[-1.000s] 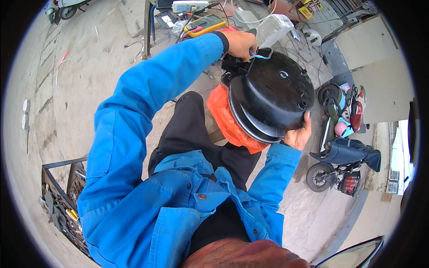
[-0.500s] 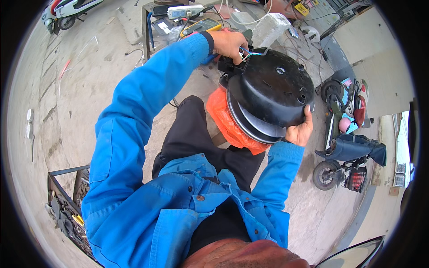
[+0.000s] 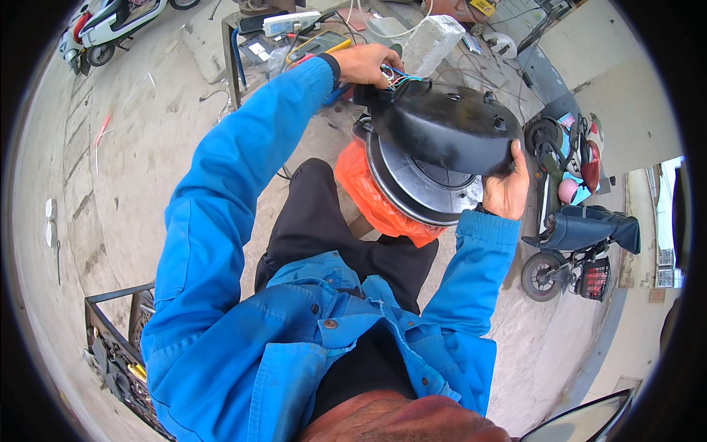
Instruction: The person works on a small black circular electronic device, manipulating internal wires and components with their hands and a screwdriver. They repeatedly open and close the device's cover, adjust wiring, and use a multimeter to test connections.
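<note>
A round black plastic cover (image 3: 449, 129) is tilted up over a round silver-and-black part (image 3: 431, 177), with a gap between them at the near side. My right hand (image 3: 507, 183) grips the cover's right edge, thumb on its outer face. At the cover's far left corner my left hand (image 3: 366, 65) is closed, with thin coloured wires (image 3: 401, 78) at its fingertips; its grip is partly hidden. Orange plastic bag (image 3: 375, 199) material lies under the round part, close to my knees.
Beyond my left hand, a low bench holds a yellow multimeter (image 3: 322, 46), a white power strip (image 3: 291, 23) and a pale block (image 3: 434, 44). Scooters stand at the right (image 3: 549, 272) and far left (image 3: 121, 33). A metal-framed bin (image 3: 118, 295) sits at the near left.
My right hand has raised the cover's near right side and moved slightly right, showing the silver face underneath. My left hand has shifted a little left and away.
</note>
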`<state>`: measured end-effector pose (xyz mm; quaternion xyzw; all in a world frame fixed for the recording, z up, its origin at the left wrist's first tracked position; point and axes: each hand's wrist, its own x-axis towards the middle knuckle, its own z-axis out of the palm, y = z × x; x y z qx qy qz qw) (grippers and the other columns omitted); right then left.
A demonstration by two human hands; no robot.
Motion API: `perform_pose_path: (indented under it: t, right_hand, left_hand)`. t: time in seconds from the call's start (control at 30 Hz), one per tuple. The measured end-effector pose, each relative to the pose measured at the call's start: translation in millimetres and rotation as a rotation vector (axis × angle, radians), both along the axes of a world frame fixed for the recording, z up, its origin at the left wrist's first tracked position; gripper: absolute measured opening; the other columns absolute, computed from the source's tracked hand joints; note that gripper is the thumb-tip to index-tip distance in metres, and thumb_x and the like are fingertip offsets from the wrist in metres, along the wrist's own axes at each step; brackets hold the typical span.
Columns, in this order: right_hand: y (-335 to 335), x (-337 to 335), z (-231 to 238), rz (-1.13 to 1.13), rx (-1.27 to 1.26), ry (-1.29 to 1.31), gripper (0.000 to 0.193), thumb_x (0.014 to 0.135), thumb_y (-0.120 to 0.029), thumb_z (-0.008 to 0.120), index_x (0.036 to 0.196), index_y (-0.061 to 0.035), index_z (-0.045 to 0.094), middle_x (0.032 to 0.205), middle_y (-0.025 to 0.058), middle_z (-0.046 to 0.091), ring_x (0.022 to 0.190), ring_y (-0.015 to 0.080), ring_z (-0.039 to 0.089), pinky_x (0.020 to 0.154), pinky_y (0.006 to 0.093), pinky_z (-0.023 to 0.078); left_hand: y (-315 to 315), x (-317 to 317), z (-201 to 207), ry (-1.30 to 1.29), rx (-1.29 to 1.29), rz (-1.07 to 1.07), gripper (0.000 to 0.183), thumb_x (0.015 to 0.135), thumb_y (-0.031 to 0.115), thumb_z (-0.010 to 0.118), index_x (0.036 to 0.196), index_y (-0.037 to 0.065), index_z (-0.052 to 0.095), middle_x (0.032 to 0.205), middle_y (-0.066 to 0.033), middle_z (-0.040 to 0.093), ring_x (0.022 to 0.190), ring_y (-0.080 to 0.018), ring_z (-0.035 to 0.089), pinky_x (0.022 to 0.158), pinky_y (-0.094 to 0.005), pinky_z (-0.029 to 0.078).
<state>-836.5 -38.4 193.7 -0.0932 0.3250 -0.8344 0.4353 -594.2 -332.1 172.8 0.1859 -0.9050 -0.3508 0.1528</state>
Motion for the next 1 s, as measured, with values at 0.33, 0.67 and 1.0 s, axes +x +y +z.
perform_pose_path:
  t: [0.33,0.67,1.0]
  right_hand:
    - [-8.2,-38.8,-22.5,-0.016,0.018,0.035,0.033,0.101,-0.015,0.070,0.129,0.0022,0.066,0.129,0.0143,0.072,0.117,0.0302,0.069,0.107,0.0477,0.054]
    - [-12.2,-41.5,-19.1,0.049,-0.044,0.125,0.031,0.102,-0.016,0.069,0.128,0.0014,0.068,0.129,0.0138,0.073,0.117,0.0294,0.070,0.106,0.0465,0.054]
    - [-8.1,-47.7,-20.1,0.095,-0.012,0.081,0.033,0.104,-0.018,0.065,0.131,0.0012,0.067,0.132,0.0146,0.072,0.122,0.0305,0.068,0.111,0.0484,0.052]
  left_hand:
    - [16.2,9.1,28.3,-0.050,0.118,-0.061,0.058,0.079,0.005,0.074,0.134,-0.001,0.061,0.114,-0.0142,0.073,0.084,-0.0231,0.071,0.055,-0.0352,0.059]
    - [-14.2,-7.6,29.3,-0.250,0.092,-0.181,0.067,0.076,0.015,0.076,0.139,-0.001,0.062,0.131,-0.0192,0.071,0.112,-0.0282,0.070,0.095,-0.0368,0.056]
    - [5.7,15.6,17.0,-0.028,0.070,-0.165,0.079,0.075,0.014,0.080,0.149,0.006,0.054,0.139,-0.0150,0.065,0.115,-0.0259,0.067,0.096,-0.0353,0.055]
